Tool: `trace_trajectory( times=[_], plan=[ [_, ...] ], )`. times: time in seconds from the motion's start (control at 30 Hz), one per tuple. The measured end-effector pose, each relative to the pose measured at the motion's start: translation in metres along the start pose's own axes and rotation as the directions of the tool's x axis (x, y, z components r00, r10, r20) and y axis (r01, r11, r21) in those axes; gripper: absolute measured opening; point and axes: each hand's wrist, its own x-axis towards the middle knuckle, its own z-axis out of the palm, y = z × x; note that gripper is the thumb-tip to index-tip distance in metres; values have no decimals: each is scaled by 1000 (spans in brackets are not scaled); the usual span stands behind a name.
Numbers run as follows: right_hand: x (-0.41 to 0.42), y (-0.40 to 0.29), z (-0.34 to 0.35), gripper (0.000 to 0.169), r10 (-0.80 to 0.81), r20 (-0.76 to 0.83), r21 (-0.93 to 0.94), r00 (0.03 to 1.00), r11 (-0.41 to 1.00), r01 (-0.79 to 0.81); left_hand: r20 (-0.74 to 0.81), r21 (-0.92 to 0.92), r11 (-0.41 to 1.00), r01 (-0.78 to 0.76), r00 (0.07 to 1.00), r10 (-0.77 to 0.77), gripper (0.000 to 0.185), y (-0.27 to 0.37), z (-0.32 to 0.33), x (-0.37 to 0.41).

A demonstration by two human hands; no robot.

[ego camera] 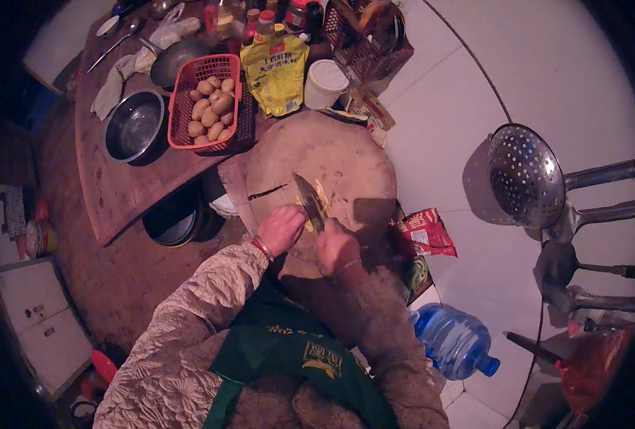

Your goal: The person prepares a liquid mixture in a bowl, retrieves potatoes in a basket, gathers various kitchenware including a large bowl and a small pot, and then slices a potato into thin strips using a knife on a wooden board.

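A kitchen knife [309,199] is held in my right hand [337,248], its blade pointing away from me over a round wooden chopping block [296,145]. My left hand [282,229] rests with curled fingers on the block, just left of the blade, at small yellowish pieces of food that it partly covers. More thin yellowish strips [322,194] lie right of the blade. A long crack runs in the block's left side. Whether my left fingers grip a piece cannot be made out.
On the wooden table [151,187] are a red plastic basket [171,118] of potatoes, a metal bowl [135,126], a yellow seasoning bag [274,75] and a white lidded tub [325,84]. A perforated skimmer [526,174] hangs at right, above a blue water jug [453,340].
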Motion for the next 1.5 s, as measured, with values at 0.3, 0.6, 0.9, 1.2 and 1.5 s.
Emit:
trace_trajectory(
  times=[0.3,0.6,0.9,1.2,1.5],
  plan=[
    [5,-8,7,24,47,30,-29,998,999,-46,20,-13,1000,10,1000,-10,18,-1,2,0],
    [-3,-6,-6,22,73,94,-6,993,997,-72,23,6,999,34,999,-34,17,-1,2,-1],
    [15,-9,17,21,83,-35,-5,996,997,-83,18,-5,1000,1,1000,-1,16,-3,4,-2],
    [-1,-6,-5,24,72,91,20,993,997,-74,10,-19,999,29,1000,-29,18,-3,3,-2],
    [12,-3,8,24,77,107,-34,991,997,-74,32,-21,1000,5,999,-4,17,-4,3,-1]
  ],
)
